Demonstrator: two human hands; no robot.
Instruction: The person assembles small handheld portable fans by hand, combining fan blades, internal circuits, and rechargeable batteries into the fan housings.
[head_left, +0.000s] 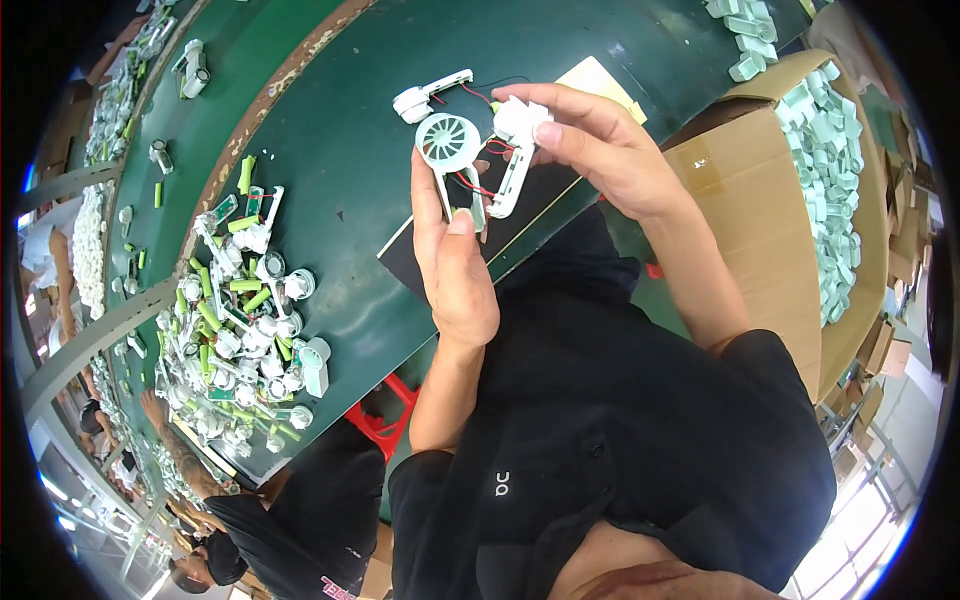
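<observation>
Black shirt (640,450), mint radial-slatted housing (447,142)

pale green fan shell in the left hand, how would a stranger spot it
Start at the dark green worktable, then the black mat. There, the left hand holds the pale green fan shell. Its round, spoked grille sets it apart from the white red-wired assembly in the right hand.
</observation>
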